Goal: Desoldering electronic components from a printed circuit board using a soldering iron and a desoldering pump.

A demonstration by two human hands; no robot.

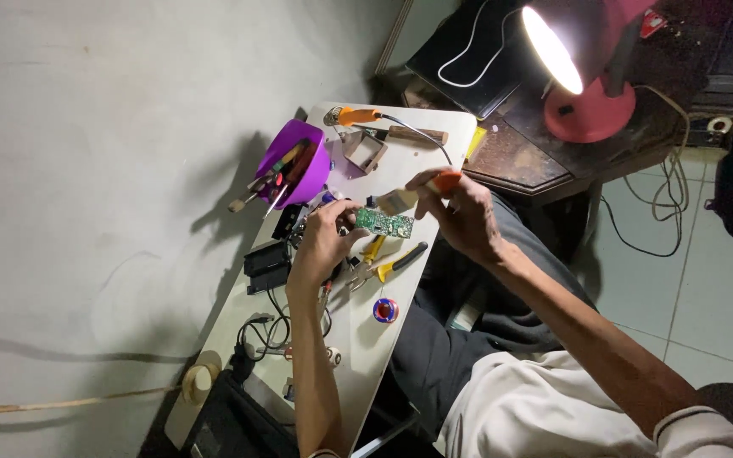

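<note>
My left hand (324, 242) grips a small green circuit board (383, 223) by its left end, holding it above the narrow white table (358, 339). My right hand (460, 212) is closed around an orange-handled brush (413, 195), whose pale bristles rest against the board's upper edge. Just below the board lie yellow-handled pliers (388, 267) and a small spool of solder (385, 310).
A purple bowl of tools (299, 161) stands at the far end, beside an orange-handled soldering iron (358, 116) and a wooden-handled tool (413, 134). Black boxes and cables (265, 267) crowd the left edge. A lit red desk lamp (583, 68) stands on a dark side table.
</note>
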